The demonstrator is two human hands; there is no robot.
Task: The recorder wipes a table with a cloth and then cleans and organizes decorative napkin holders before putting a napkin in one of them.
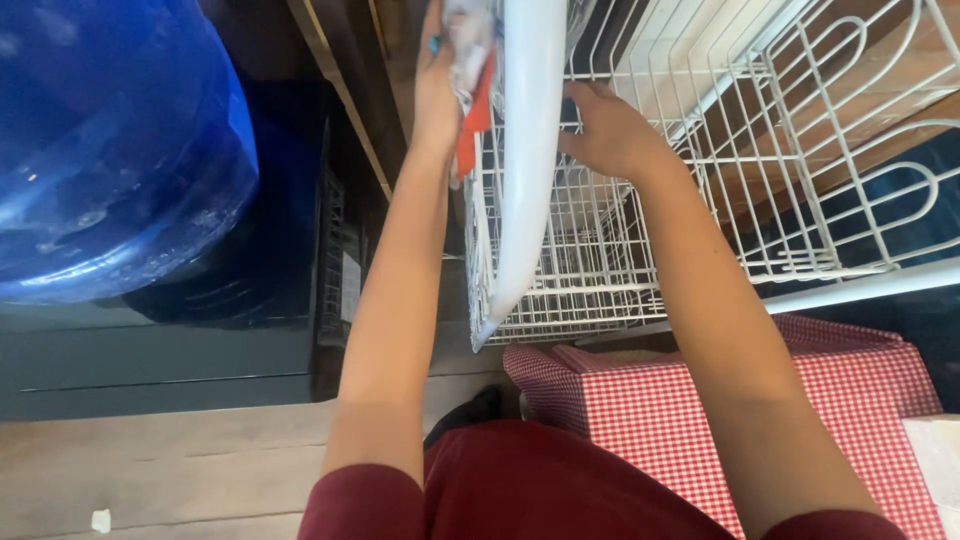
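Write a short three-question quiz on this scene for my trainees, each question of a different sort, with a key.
1. True or false: the right hand rests on the white wire rack.
2. What does the left hand hold against the rack's white frame bar? A) an orange and pale cloth B) a spoon C) a cup
3. Fill in: the big water bottle on the left is coloured ____.

Key
1. True; its fingers lie on the wires.
2. A
3. Blue
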